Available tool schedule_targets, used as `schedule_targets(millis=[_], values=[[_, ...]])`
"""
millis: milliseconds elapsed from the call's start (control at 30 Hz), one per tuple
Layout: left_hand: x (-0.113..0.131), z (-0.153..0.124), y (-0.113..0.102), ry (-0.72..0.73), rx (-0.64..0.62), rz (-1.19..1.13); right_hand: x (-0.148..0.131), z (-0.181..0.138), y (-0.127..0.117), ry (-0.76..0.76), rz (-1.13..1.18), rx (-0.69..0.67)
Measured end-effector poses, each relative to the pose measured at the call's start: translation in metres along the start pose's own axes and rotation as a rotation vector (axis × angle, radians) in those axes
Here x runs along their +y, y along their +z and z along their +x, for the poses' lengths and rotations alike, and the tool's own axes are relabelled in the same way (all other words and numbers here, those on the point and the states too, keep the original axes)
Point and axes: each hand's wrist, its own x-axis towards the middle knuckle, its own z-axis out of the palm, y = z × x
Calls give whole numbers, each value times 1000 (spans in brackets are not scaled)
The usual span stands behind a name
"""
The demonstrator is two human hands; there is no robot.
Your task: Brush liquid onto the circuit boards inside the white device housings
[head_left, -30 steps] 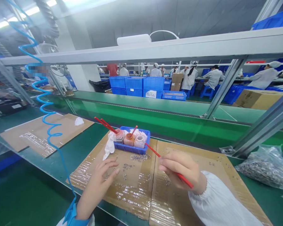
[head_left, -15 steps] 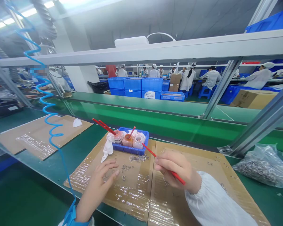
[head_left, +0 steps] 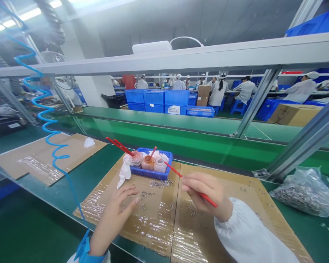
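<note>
My right hand [head_left: 204,191] pinches a thin red stick [head_left: 175,170], whose far end points at the mouth of a whitish jar [head_left: 160,165]. That jar stands at the right in a blue tray [head_left: 164,176], beside an orange-stained jar [head_left: 148,163] and a pinkish jar [head_left: 137,159]. More red sticks [head_left: 122,146] lean out of the other jars. My left hand [head_left: 122,204] is open, fingers spread low over the cardboard [head_left: 142,233]. Small metal parts [head_left: 146,194] lie just right of its fingers, and a denser pile [head_left: 160,183] sits before the tray.
White tissue [head_left: 124,173] hangs over the tray's left side. A clear bag of metal parts [head_left: 307,193] lies at the right. A coiled blue air hose [head_left: 53,140] hangs at the left. Behind the bench runs a green conveyor [head_left: 153,133], with blue crates [head_left: 156,98] and several people beyond.
My right hand and the red stick have shifted slightly up, toward the whitish jar's mouth. The blue hose has swung left. My left hand has hardly moved.
</note>
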Motion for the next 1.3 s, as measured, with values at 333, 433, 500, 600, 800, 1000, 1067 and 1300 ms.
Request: schedule_targets(millis=[333, 433, 500, 600, 800, 1000, 1067, 1300], values=[[-1, 0, 1, -29, -36, -36, 8, -6, 27, 3, -31, -49], [-3, 1, 2, -34, -41, -45, 5, -14, 32, 19, 3, -71], [-5, 2, 3, -35, -46, -50, 4, -22, 35, 38, 21, -84], [-6, 2, 5, -36, -53, -52, 4, -33, 38, 52, 26, -97], [-3, 1, 5, -28, -52, -51, 7, -39, 39, 138, 123, -75], [1, 3, 5, -11, -40, -13, 7, -33, 31, 202, 183, -98], [1, 2, 5, 16, -31, 3, 10, -30, 19, 195, 121, -113], [16, -7, 14, 355, -99, 124, 29, -41, -93, 347, -369, 193]])
